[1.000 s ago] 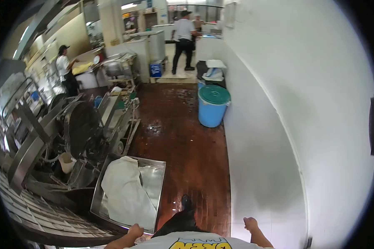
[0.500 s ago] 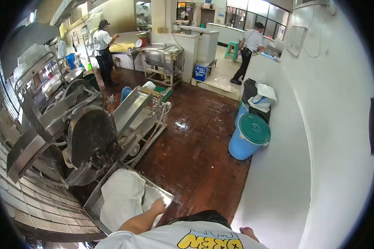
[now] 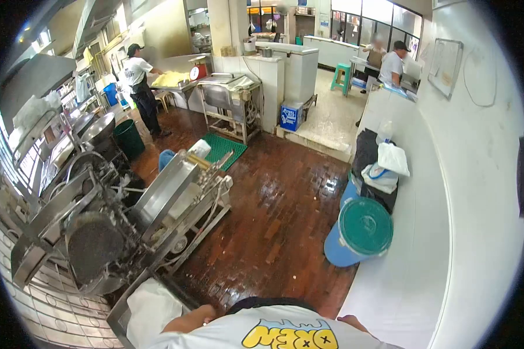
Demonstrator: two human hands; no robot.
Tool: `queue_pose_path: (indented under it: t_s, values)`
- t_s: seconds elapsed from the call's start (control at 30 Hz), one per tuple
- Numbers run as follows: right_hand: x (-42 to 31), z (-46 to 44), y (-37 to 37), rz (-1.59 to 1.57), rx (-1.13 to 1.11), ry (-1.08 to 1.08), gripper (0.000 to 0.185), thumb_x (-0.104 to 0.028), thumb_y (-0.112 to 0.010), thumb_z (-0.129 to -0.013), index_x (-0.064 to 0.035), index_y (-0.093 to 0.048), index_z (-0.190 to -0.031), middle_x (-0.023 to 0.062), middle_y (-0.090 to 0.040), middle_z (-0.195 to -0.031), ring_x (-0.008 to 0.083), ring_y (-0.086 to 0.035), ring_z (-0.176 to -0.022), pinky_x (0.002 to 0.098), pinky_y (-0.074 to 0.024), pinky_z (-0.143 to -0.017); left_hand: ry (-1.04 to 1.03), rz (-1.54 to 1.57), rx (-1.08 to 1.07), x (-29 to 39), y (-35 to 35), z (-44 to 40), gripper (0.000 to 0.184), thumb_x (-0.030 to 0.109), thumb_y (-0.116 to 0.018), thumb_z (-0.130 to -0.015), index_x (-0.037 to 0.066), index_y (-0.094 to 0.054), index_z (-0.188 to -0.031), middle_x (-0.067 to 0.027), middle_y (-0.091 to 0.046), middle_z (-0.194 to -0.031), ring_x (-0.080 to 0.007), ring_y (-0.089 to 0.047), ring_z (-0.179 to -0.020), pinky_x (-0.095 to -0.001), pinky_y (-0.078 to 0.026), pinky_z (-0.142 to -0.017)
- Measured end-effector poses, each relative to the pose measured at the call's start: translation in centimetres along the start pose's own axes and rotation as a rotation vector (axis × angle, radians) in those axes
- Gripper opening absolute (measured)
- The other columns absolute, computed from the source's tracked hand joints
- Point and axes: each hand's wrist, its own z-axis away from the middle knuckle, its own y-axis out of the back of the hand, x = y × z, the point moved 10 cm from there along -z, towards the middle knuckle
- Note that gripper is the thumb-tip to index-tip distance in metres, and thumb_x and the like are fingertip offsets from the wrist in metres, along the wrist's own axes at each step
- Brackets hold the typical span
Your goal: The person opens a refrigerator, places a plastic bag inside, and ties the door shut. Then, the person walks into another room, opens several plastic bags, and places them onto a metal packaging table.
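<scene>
Hanging lower in the frame than half a second ago, your left hand (image 3: 202, 316) is loosely curled; whether it grips anything, I cannot tell. Near it, at lower left, the shallow silver metal tray (image 3: 119, 315) bearing white cloth (image 3: 151, 308) now runs off the bottom edge. Your right hand (image 3: 349, 320), bottom right of centre, is mostly hidden, its grip unclear.

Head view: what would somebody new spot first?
Likely the blue bin with its green lid, beside the white wall on the right. Next, the dark machine on the left, with a tray holding white cloth near it. Yellow letters on the shirt sit at the bottom, between left hand and right hand.
</scene>
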Motion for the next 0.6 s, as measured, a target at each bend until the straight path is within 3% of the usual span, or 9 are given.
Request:
queue_pose_path:
  t_s: [0.03, 0.07, 0.17, 0.23, 0.27, 0.33, 0.37, 0.53, 0.6]
  values:
    - [0.4, -7.4, 1.0, 0.139, -0.066, 0.380, 0.056, -0.052, -0.058, -0.095, 0.0014, -0.074, -0.086, 0.0146, -0.071, -0.070, 0.0281, -0.065, -0.051, 0.0389, -0.0540, -0.051, -0.186, -0.396, -0.025, -0.9, 0.1, -1.9, 0.031, 0.032, -0.069, -0.088, 0.004, -0.079, -0.093, -0.0219, -0.075, -0.090, -0.0373, -0.073, -0.086, -0.0481, -0.058, -0.075]
    - [-0.5, -9.1, 4.7, 0.122, 0.013, 0.090, 0.058, -0.052, -0.054, -0.096, 0.0001, -0.074, -0.080, 0.0143, -0.071, -0.067, 0.0266, -0.067, -0.054, 0.0404, -0.0568, -0.057, -0.382, -0.786, 0.025, -2.0, 0.0, -3.8, 0.028, 0.029, -0.072, -0.085, 0.003, -0.079, -0.090, -0.0222, -0.075, -0.089, -0.0372, -0.073, -0.083, -0.0480, -0.058, -0.072]
    - [-8.3, -18.4, 13.0, 0.250, 0.073, 0.100, 0.037, -0.033, -0.071, -0.091, 0.0003, -0.070, -0.076, 0.0105, -0.064, -0.064, 0.0230, -0.063, -0.055, 0.0383, -0.0503, -0.050, -0.318, -0.627, 0.330, -0.2, 5.7, -3.3, 0.026, 0.026, -0.076, -0.078, 0.002, -0.079, -0.087, -0.0214, -0.075, -0.090, -0.0376, -0.073, -0.082, -0.0487, -0.058, -0.070]
    - [-14.9, -26.0, 16.9, 0.184, 0.168, 0.259, 0.036, -0.034, -0.071, -0.092, 0.0006, -0.071, -0.082, 0.0101, -0.066, -0.066, 0.0228, -0.064, -0.055, 0.0380, -0.0514, -0.049, 0.265, 0.322, 0.376, -3.8, 8.7, -3.7, 0.026, 0.022, -0.078, -0.071, 0.002, -0.079, -0.087, -0.0200, -0.076, -0.093, -0.0375, -0.074, -0.086, -0.0511, -0.058, -0.074]
    - [-19.2, -28.5, 19.2, 0.091, 0.261, 0.412, 0.037, -0.035, -0.071, -0.092, 0.0009, -0.071, -0.087, 0.0097, -0.067, -0.069, 0.0226, -0.065, -0.056, 0.0378, -0.0524, -0.049, 0.273, 0.346, 0.381, -2.9, 9.5, -4.0, 0.026, 0.022, -0.078, -0.071, 0.002, -0.079, -0.087, -0.0200, -0.076, -0.093, -0.0375, -0.074, -0.086, -0.0511, -0.058, -0.074]
    - [-27.3, -32.9, 20.9, 0.206, 0.291, 0.455, 0.046, -0.046, -0.061, -0.095, -0.0035, -0.074, -0.083, 0.0130, -0.070, -0.072, 0.0266, -0.069, -0.061, 0.0419, -0.0551, -0.060, -0.062, -0.407, 0.208, 2.6, 10.5, -7.0, 0.027, 0.026, -0.070, -0.081, 0.001, -0.078, -0.087, -0.0211, -0.076, -0.097, -0.0394, -0.073, -0.092, -0.0525, -0.058, -0.080]
    - [-32.1, -34.7, 21.2, 0.299, 0.331, 0.484, 0.058, -0.057, -0.051, -0.098, -0.0078, -0.076, -0.078, 0.0164, -0.074, -0.075, 0.0305, -0.072, -0.066, 0.0461, -0.0578, -0.072, -0.038, -0.322, 0.179, 3.0, 11.3, -8.6, 0.029, 0.028, -0.069, -0.082, 0.001, -0.078, -0.089, -0.0214, -0.075, -0.097, -0.0397, -0.073, -0.093, -0.0524, -0.057, -0.081]
    - [-51.4, -35.3, 19.6, 0.285, -0.029, 0.245, 0.047, -0.052, -0.066, -0.094, -0.0066, -0.078, -0.098, 0.0146, -0.076, -0.084, 0.0266, -0.073, -0.077, 0.0435, -0.0569, -0.072, 0.243, 0.223, 0.147, 2.9, 21.0, -19.5, 0.037, 0.035, -0.062, -0.088, 0.003, -0.077, -0.098, -0.0229, -0.075, -0.101, -0.0414, -0.072, -0.098, -0.0519, -0.057, -0.085]
    - [-59.6, -34.5, 18.9, 0.557, -0.155, 0.667, 0.046, -0.048, -0.071, -0.092, -0.0045, -0.076, -0.104, 0.0140, -0.075, -0.082, 0.0227, -0.072, -0.071, 0.0395, -0.0562, -0.065, 0.241, 0.237, 0.155, 3.9, 26.7, -23.9, 0.041, 0.038, -0.059, -0.091, 0.003, -0.077, -0.101, -0.0235, -0.075, -0.102, -0.0420, -0.071, -0.100, -0.0518, -0.056, -0.087]
